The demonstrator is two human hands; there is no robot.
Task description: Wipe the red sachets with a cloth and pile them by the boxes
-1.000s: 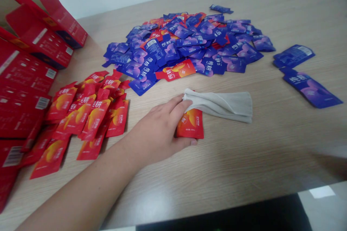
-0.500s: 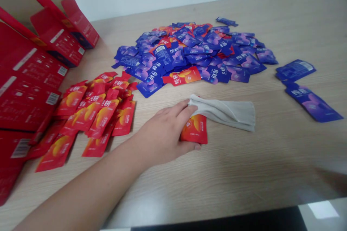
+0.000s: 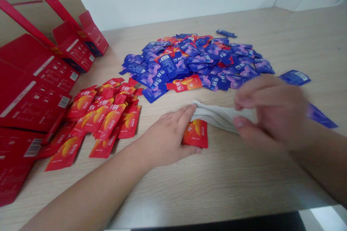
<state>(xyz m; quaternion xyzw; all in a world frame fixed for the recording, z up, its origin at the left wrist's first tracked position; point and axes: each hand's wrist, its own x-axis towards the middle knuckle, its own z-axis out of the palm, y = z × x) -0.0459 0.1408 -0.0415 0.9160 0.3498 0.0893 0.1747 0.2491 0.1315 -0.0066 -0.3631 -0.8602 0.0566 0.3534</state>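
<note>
Sachet (image 3: 196,138) under cloth (image 3: 217,114): work looks partway

It lies on the table (image 3: 203,187), far part covered. Your left hand (image 3: 169,133), half spread, rests over its left edge; you cannot tell whether it grips. Your right hand (image 3: 276,113), blurred and curled, is at the cloth's right end; hold unclear. Red group (image 3: 101,115) at left looks done; reds (image 3: 187,83) in the pile (image 3: 167,65) seem left.

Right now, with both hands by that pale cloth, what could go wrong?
The cloth partly covers the red packet at the left hand, so a tug might drag both. The right hand, blurred by motion, hides the cloth's far end; it could fumble there.
</note>
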